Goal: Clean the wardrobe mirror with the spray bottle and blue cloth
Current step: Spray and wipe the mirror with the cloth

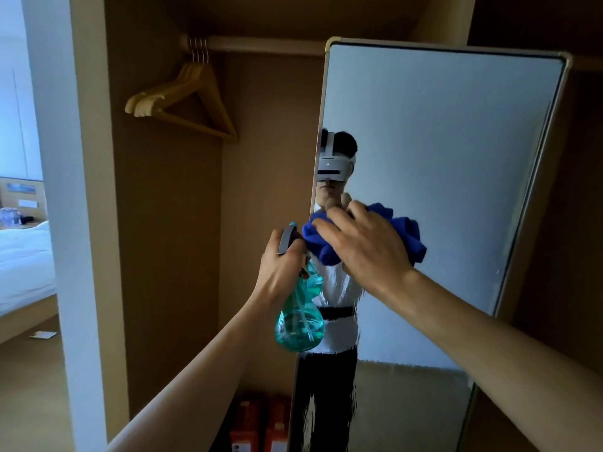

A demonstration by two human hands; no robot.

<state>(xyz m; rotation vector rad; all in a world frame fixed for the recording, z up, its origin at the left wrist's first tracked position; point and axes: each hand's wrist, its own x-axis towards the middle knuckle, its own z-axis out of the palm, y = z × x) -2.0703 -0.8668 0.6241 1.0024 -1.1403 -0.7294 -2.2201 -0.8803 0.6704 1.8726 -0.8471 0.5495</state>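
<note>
The tall wardrobe mirror (450, 164) stands swung out from the wardrobe, in a pale gold frame. My right hand (365, 246) presses a bunched blue cloth (408, 233) flat against the glass near its left edge, at mid height. My left hand (280, 269) grips the neck of a teal see-through spray bottle (300, 321) just left of the cloth, a finger on the trigger and the grey nozzle pointing up and away. The bottle is partly filled with liquid. The glass reflects a person wearing a white headset.
Wooden hangers (182, 99) hang on the rail inside the open wardrobe at upper left. Two orange boxes (257, 425) sit on the wardrobe floor by the mirror's lower edge. A white wall edge (62, 223) and a bed (23, 265) lie at the left.
</note>
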